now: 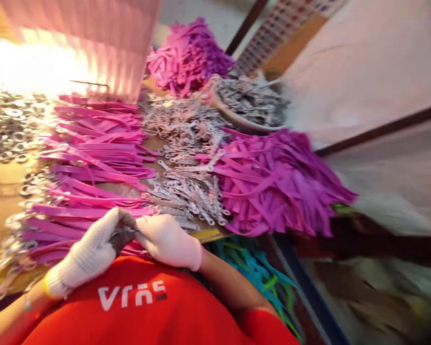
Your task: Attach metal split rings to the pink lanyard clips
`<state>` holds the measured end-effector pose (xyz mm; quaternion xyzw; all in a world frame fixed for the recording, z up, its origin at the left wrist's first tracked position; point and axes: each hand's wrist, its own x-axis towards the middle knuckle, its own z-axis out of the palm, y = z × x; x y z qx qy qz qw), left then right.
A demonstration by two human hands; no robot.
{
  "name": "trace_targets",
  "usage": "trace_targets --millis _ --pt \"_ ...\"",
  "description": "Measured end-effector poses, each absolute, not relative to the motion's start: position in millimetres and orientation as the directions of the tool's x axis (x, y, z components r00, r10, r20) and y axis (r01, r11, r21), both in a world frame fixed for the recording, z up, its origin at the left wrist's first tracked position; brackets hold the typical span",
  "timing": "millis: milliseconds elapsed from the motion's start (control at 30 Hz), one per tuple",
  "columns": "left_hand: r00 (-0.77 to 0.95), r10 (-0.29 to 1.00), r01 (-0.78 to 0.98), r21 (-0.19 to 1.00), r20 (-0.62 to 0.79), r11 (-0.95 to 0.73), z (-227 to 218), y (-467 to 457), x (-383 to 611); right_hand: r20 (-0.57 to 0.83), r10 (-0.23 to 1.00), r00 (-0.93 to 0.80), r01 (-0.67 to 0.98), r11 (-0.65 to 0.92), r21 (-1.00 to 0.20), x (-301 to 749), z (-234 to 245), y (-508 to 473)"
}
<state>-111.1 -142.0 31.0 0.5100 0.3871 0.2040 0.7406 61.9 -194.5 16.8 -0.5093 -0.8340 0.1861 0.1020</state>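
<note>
My left hand (88,254), in a white knitted glove, and my right hand (167,242), in a smooth pale glove, meet just above my red shirt at the table's near edge. Both hands are closed, pinching a small dark piece (122,237) between their fingertips; blur keeps me from naming it. Right behind them lie rows of pink straps (93,158) with metal ends. A heap of small metal clips (190,191) sits just beyond my right hand.
A loose pile of purple straps (273,182) lies to the right, another purple pile (188,52) at the back. A bowl of metal parts (251,103) stands behind. Metal rings (7,124) cover the left. Teal and green straps (258,273) hang below the table edge.
</note>
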Motion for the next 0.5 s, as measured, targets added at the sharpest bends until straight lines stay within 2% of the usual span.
trace_targets --millis 167,233,300,367,400,433,500 --pt "0.537 0.683 -0.042 0.792 -0.496 0.609 21.4 -155.0 -129.3 0.026 0.96 -0.28 0.875 0.266 -0.404 39.4 19.0 -199.2" --pt "0.497 0.727 -0.124 0.79 -0.474 0.601 21.9 -148.8 -118.8 0.055 0.984 -0.168 0.864 0.174 -0.473 35.5 19.3 -199.2" --pt "0.474 0.811 -0.089 0.897 -0.344 0.432 23.0 -132.7 -107.0 0.057 0.994 -0.088 0.788 0.105 -0.607 40.2 16.7 -196.7" --pt "0.53 0.839 0.102 0.991 -0.124 0.083 22.8 -106.3 -97.9 0.083 0.997 -0.009 0.697 0.065 -0.714 51.4 11.4 -191.5" --pt "0.578 0.816 0.226 0.966 -0.03 -0.125 21.9 -90.8 -95.2 0.109 0.993 0.039 0.66 0.056 -0.75 57.6 8.7 -188.2" --pt "0.621 0.783 0.347 0.885 0.029 -0.309 21.0 -75.7 -93.6 0.135 0.987 0.092 0.628 0.048 -0.777 63.0 7.0 -185.1" --pt "0.65 0.758 0.526 0.682 0.064 -0.509 19.8 -52.6 -91.0 0.16 0.971 0.179 0.583 0.026 -0.812 69.5 8.8 -181.6"
